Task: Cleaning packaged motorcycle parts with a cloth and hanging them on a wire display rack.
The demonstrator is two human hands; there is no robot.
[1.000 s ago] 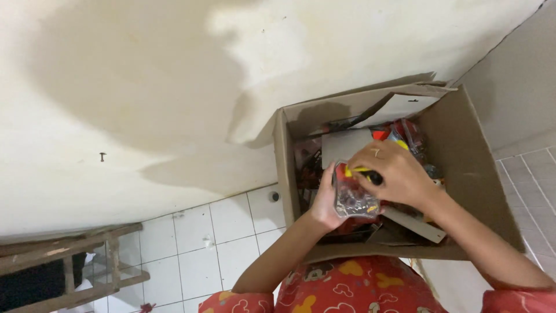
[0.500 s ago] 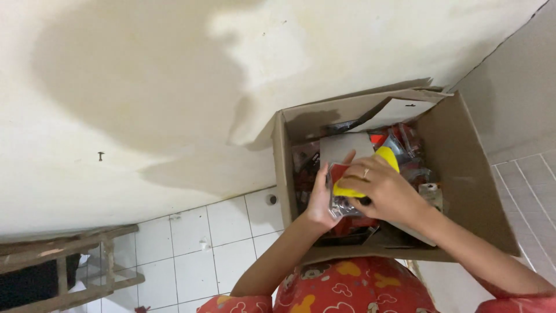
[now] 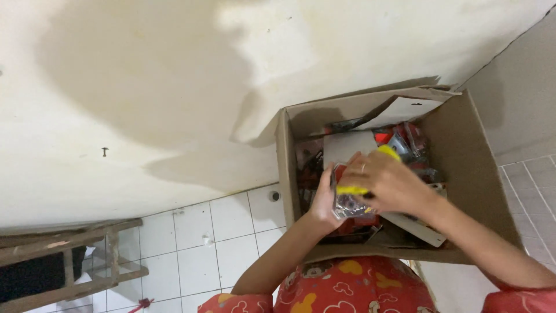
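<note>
The clear packet of small metal parts (image 3: 349, 204) you hold over the open cardboard box (image 3: 463, 174) looks light but crinkly and slippery, so grip it by its edges. Your left hand (image 3: 322, 200) cups its side, fingers curled; your right hand (image 3: 389, 184) closes over the yellow-topped upper end.

A white tiled floor (image 3: 229, 243) carried an open brown cardboard box (image 3: 463, 191) at right and a wooden frame (image 3: 69, 261) at near left.
</note>
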